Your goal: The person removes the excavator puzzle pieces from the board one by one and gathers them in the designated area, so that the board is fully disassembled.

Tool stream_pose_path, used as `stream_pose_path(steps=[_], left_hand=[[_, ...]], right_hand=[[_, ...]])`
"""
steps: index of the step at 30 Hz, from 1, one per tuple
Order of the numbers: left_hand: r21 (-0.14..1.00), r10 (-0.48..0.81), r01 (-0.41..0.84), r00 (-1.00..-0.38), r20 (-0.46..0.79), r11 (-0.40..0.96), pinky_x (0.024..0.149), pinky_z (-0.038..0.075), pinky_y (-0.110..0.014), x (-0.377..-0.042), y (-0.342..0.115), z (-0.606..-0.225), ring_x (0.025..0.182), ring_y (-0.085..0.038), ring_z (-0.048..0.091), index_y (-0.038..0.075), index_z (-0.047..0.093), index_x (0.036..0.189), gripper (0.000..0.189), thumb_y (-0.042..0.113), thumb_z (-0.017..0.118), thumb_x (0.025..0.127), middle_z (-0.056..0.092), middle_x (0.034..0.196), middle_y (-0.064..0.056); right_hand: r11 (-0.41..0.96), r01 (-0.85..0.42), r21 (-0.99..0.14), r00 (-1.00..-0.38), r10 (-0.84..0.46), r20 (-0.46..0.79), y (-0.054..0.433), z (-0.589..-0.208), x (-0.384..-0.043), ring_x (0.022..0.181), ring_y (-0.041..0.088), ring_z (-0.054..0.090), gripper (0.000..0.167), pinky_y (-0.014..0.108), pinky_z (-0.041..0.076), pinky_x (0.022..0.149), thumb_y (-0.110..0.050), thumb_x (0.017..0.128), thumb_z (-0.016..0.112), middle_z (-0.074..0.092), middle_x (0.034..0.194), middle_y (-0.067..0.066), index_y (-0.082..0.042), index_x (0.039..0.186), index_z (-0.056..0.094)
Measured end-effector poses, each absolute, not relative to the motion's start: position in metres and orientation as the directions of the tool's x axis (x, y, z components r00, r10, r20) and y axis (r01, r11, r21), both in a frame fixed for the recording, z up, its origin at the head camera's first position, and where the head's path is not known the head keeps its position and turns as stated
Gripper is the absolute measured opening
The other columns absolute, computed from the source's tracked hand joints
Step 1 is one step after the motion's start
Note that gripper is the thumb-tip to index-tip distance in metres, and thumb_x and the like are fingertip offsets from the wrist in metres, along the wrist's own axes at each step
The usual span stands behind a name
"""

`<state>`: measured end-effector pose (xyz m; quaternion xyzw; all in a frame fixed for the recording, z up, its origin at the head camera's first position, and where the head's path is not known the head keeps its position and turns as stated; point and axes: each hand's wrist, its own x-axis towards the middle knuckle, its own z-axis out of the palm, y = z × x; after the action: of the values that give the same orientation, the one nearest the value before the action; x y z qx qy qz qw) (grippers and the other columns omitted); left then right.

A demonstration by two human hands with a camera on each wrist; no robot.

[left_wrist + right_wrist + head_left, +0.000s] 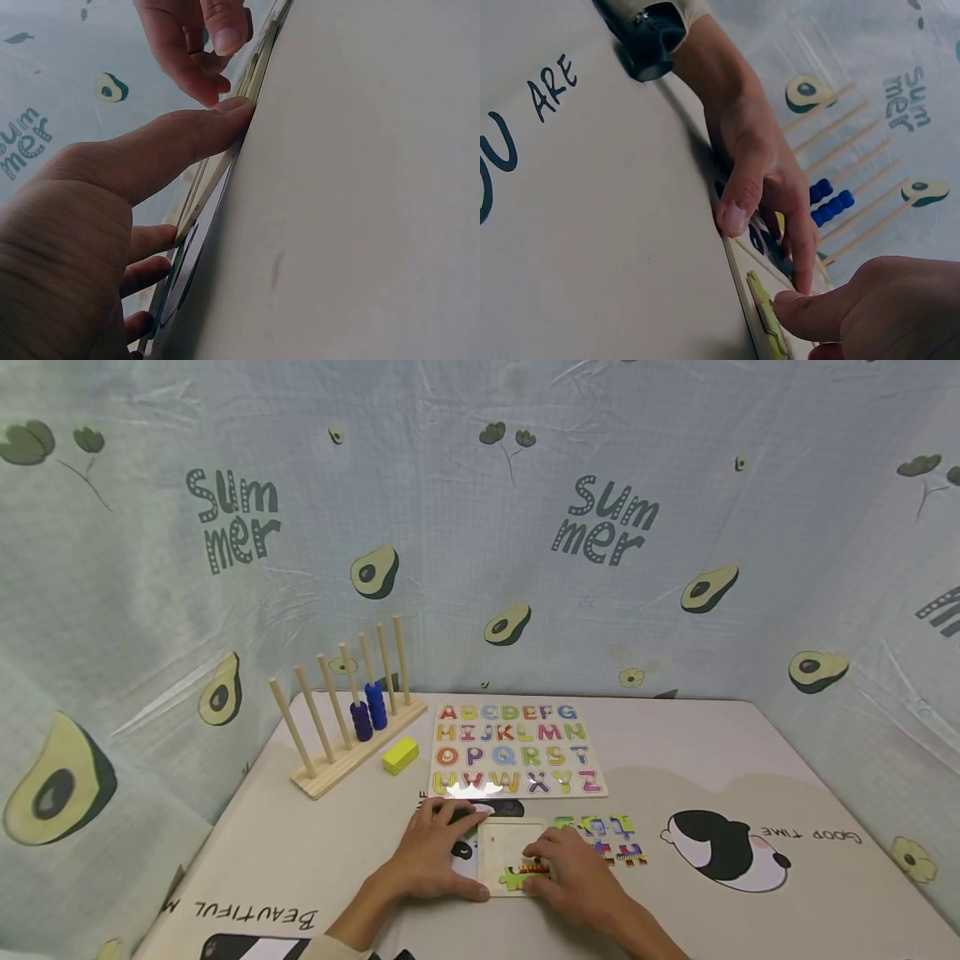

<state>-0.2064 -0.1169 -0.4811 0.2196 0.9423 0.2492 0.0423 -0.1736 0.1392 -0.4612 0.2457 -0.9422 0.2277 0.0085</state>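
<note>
A shallow wooden puzzle tray [492, 852] lies on the table. My left hand [435, 856] holds it along its left side, thumb at the near corner and index finger at the far one. Inside the tray's near part are green jigsaw puzzle pieces [513, 879] with a red and yellow edge. Over them, my right hand [576, 878] has its fingers curled around a puzzle piece, mostly covered by the fingers. In the right wrist view, the right thumb [802, 311] is at a green piece [763, 304]. Several loose colourful puzzle pieces [621, 827] lie right of the tray, partly behind the right hand.
An alphabet board [510, 766] lies behind the tray. Further left stands a wooden peg rack [330, 771] with dark blue beads [376, 706] on two pegs. A yellow block [401, 756] sits beside the rack. Patterned cloth [450, 527] hangs around the table.
</note>
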Motion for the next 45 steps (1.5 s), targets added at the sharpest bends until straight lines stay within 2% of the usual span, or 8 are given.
stream_pose_path(steps=[7,13,23,34,40,45], left_hand=[[0.488,0.435,0.396,-0.9,0.038,0.778,0.11,0.028,-0.063,-0.205,-0.117,-0.481,0.134,-0.034,0.03,0.028,0.054,0.148,0.103,0.073,0.082,0.06,0.046,0.144,0.0],[0.491,0.433,0.392,-0.901,0.034,0.778,0.111,0.028,-0.064,-0.206,-0.116,-0.481,0.135,-0.034,0.03,0.028,0.053,0.148,0.103,0.073,0.082,0.06,0.046,0.144,0.0],[0.502,0.435,0.39,-0.9,0.03,0.772,0.111,0.027,-0.065,-0.206,-0.117,-0.481,0.135,-0.035,0.03,0.028,0.053,0.148,0.103,0.072,0.082,0.06,0.046,0.145,-0.001],[0.494,0.437,0.397,-0.899,0.038,0.774,0.112,0.027,-0.063,-0.207,-0.117,-0.48,0.136,-0.035,0.029,0.028,0.053,0.148,0.103,0.073,0.082,0.06,0.046,0.145,0.001],[0.513,0.434,0.394,-0.9,0.046,0.762,0.112,0.027,-0.062,-0.208,-0.118,-0.481,0.136,-0.033,0.03,0.023,0.053,0.148,0.103,0.069,0.084,0.061,0.046,0.147,0.0],[0.523,0.436,0.389,-0.899,0.038,0.758,0.112,0.028,-0.06,-0.21,-0.119,-0.481,0.136,-0.032,0.031,0.02,0.053,0.148,0.103,0.065,0.085,0.061,0.047,0.148,0.0]], right_hand=[[0.771,-0.479,-0.42,-0.864,-0.499,0.071,0.136,-0.462,-0.176,0.092,0.009,0.047,0.02,0.032,0.048,0.08,-0.032,0.086,0.08,0.06,0.099,-0.013,-0.019,0.101,0.077],[0.771,-0.464,-0.436,-0.869,-0.491,0.057,0.133,-0.461,-0.177,0.09,0.008,0.045,0.016,0.032,0.046,0.08,-0.029,0.085,0.081,0.057,0.096,-0.014,-0.021,0.095,0.073],[0.755,-0.389,-0.528,-0.889,-0.458,0.001,0.13,-0.462,-0.178,0.085,0.009,0.043,0.023,0.03,0.042,0.075,-0.022,0.085,0.082,0.052,0.088,-0.013,-0.02,0.101,0.066],[0.714,-0.404,-0.572,-0.884,-0.466,0.043,0.129,-0.461,-0.178,0.085,0.008,0.045,0.022,0.031,0.043,0.077,-0.016,0.086,0.081,0.053,0.089,-0.013,-0.02,0.101,0.065],[0.693,-0.383,-0.611,-0.89,-0.454,0.042,0.126,-0.462,-0.179,0.082,0.01,0.047,0.021,0.029,0.043,0.074,-0.013,0.086,0.08,0.053,0.087,-0.009,-0.018,0.099,0.064],[0.639,-0.366,-0.677,-0.893,-0.445,0.063,0.126,-0.465,-0.183,0.078,0.008,0.05,0.015,0.025,0.045,0.068,-0.007,0.091,0.074,0.056,0.084,-0.008,-0.016,0.097,0.064]])
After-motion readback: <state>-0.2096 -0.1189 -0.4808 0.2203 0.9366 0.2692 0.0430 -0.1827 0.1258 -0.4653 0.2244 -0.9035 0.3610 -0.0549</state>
